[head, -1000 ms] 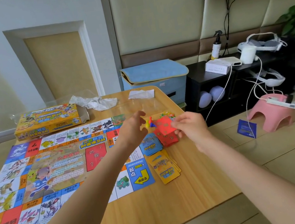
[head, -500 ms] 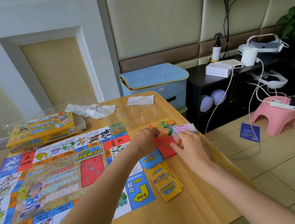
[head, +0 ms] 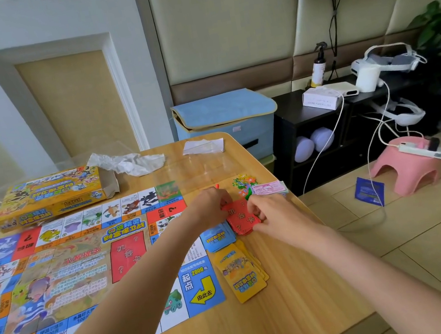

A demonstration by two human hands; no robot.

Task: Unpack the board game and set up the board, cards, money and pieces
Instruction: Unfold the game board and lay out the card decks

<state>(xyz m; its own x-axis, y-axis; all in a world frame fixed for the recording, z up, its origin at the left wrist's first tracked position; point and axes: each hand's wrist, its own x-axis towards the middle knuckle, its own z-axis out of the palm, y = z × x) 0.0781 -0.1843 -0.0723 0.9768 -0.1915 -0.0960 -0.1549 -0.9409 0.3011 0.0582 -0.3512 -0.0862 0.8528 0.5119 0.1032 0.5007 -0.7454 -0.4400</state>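
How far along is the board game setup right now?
Done: the board lies unfolded on the table, the box set aside, blue cards and yellow cards stacked beside the board. In hand: left hand and right hand both grip the red card stack. Left: the pink money and colourful pieces near the table edge look unsorted.

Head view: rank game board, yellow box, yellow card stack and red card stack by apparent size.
1. game board
2. yellow box
3. yellow card stack
4. red card stack, partly hidden by both hands, so its rank is unsure.
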